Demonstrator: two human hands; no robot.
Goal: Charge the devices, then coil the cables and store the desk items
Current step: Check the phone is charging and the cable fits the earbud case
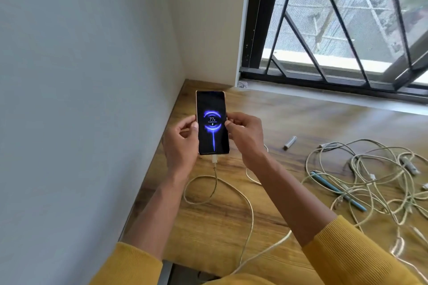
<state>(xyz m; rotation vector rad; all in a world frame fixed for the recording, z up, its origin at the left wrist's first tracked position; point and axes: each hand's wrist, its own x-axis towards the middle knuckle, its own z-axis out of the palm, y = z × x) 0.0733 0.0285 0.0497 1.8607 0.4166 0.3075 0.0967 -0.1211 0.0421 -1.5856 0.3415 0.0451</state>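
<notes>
I have the phone (pixel 212 122) up in both hands at the far left of the desk (pixel 289 122), close to the wall (pixel 81 76); my left hand (pixel 179 143) pinches its left edge and my right hand (pixel 243 136) pinches its right edge, fingers curled round the case on both sides. The screen is lit with a blue charging ring and reads 77; the cable (pixel 215 183) is plugged into the bottom edge, drops in a loop onto the wood and runs toward the near edge; so I judge this device is charging and the step now is to set it down. To do it well, I would lower it flat, screen up, with slack kept in the loop so the plug is not levered sideways; I would keep both edges held until the back touches the wood. To the right lie the tangle (pixel 370 187) of pale cables, a blue pen (pixel 338 190) under it and a small battery (pixel 290 142) nearer the middle; those wait for coiling and storing.
</notes>
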